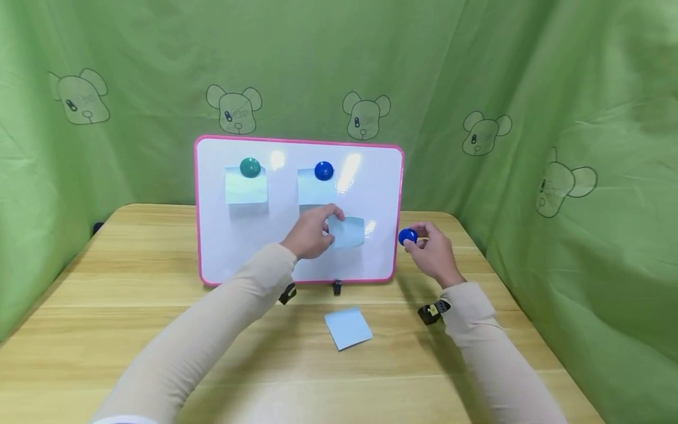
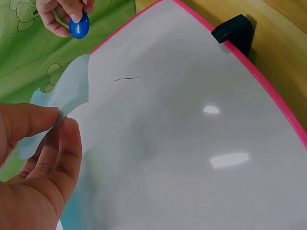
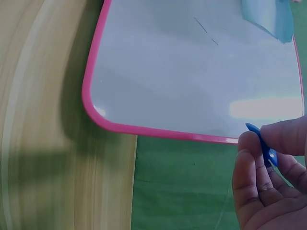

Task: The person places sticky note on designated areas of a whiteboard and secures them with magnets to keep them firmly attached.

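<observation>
In front of the pink-framed whiteboard [image 1: 296, 259], my left hand [image 1: 312, 232] pinches a light blue sticky note [image 1: 348, 232] by its left edge. The left wrist view shows that note [image 2: 72, 84] bent between thumb and fingers. Just past the board's right edge, my right hand [image 1: 435, 253] pinches a round blue magnet [image 1: 407, 237] by its rim; the right wrist view shows this magnet [image 3: 266, 147] edge-on. Higher on the board, a green magnet [image 1: 250, 167] and another blue magnet [image 1: 323, 171] each lie over the top of a blue note.
A pad of blue sticky notes [image 1: 348, 328] lies on the wooden table [image 1: 132, 306] before the board. Small black feet [image 1: 337, 287] prop the board's lower edge. Green curtain [image 1: 296, 59] with mouse drawings hangs behind and at both sides.
</observation>
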Tool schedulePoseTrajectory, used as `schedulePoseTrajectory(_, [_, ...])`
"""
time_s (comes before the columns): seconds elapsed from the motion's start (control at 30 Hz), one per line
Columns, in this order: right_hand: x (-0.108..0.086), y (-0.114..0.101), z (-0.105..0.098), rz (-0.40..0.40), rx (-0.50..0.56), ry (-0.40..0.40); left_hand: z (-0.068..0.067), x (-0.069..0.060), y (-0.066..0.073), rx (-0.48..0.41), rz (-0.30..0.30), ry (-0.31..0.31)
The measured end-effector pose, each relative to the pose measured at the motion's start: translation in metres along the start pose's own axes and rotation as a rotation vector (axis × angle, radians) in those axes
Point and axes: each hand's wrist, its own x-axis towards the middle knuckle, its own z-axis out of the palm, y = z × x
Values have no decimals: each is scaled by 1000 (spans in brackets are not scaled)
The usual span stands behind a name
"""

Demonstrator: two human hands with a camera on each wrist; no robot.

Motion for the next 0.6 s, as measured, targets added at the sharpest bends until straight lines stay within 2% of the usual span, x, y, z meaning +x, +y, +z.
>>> schedulePoseTrajectory(0.6, [10,-13,5,21,33,26,3,17,5,17,-21,15])
